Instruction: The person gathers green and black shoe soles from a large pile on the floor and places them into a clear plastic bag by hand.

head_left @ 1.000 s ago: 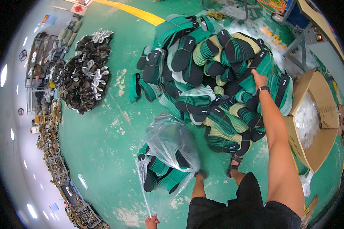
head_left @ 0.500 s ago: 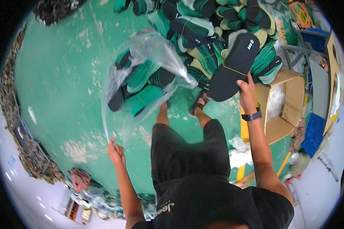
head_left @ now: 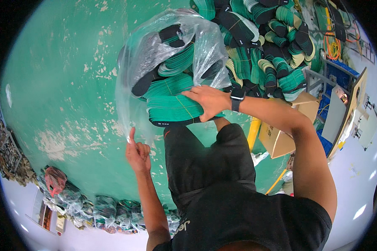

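Note:
A large clear plastic bag lies with its mouth toward me, holding several banded bundles of green and black shoe insoles. My left hand is at the bag's near edge, its index finger stretched up along the film and the other fingers curled; the film runs taut from it. My right hand grips another bundle of insoles, turned on its side with green edges up, thumb near and fingers over the top. This bundle sits at the bag's mouth, beside a banded green one inside.
A heap of insole bundles covers the floor at the far right. An open cardboard box stands right of my legs, near a rack with blue panels. Filled plastic bags line the wall at the lower left.
My right hand has carried its insole bundle leftward from near the heap to the bag's mouth, turning it on its side. My left hand stays at the bag's edge.

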Available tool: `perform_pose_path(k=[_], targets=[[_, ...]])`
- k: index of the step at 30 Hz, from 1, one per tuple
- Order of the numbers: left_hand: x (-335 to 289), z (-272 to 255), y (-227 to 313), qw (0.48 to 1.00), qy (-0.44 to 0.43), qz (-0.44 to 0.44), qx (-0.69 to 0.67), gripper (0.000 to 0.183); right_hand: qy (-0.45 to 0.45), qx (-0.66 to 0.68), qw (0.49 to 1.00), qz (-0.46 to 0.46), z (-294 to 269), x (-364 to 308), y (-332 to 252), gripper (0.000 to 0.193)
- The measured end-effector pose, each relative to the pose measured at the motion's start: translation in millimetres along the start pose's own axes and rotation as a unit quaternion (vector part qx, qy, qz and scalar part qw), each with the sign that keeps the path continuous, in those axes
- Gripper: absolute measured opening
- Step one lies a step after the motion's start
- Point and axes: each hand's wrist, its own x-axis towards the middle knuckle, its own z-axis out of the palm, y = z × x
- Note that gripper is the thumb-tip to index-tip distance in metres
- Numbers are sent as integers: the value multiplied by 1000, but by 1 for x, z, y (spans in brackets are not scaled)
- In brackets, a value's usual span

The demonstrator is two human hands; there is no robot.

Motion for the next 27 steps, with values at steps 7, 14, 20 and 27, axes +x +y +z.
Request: perform_pose_path(k=[7,14,20,27], targets=[[-2,-19,-4,998,-41,-50,-12,40,-23,-31,999,-15,2,81,-7,93],[11,-22,14,999,-34,-29,-29,43,-184,34,955,232,3,56,-27,87],[5,-16,8,998,-36,-56,14,40,-191,146,937,254,-1,94,-49,88],[13,-10,25,998,-19,-42,-33,39,-55,74,992,84,26,142,-36,88]])
